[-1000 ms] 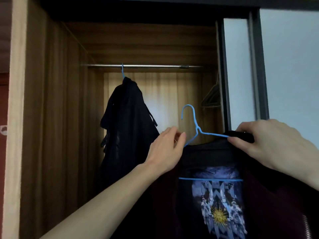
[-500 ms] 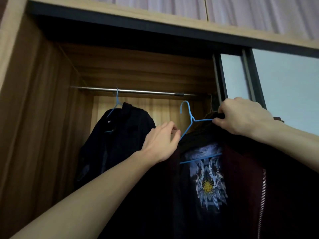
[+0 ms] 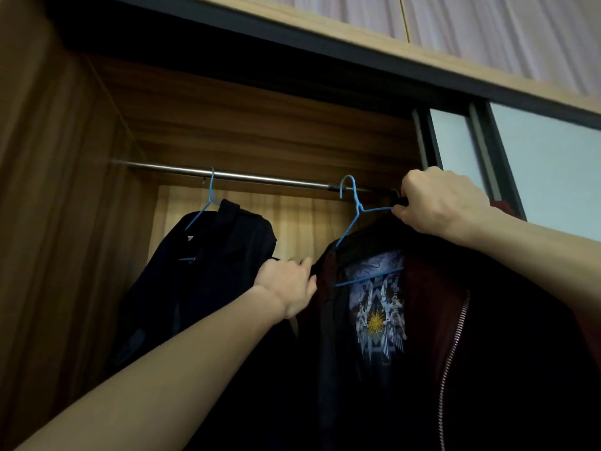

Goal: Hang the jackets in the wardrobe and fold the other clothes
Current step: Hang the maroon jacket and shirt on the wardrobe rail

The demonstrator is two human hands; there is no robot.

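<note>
Gripping jacket (image 3: 487, 336) shoulders, hanger (image 3: 353, 209) hook level with rail (image 3: 260, 178).

No readable text, brand or number for you here. Only a wordless sun-and-figures print on the dark jacket (image 3: 455, 336), below your right hand's fingers (image 3: 403, 211).

Wood-grain side panel (image 3: 48, 222) at left, lit warm brown. Paler wood back panel (image 3: 309, 222) behind. Dark top track (image 3: 292, 37) overhead, light wood strip (image 3: 357, 30) above it. Pale upper cabinet doors (image 3: 487, 30) at top right. Frosted sliding door (image 3: 553, 177) with dark frame at right. Dim interior, soft daylight.
</note>
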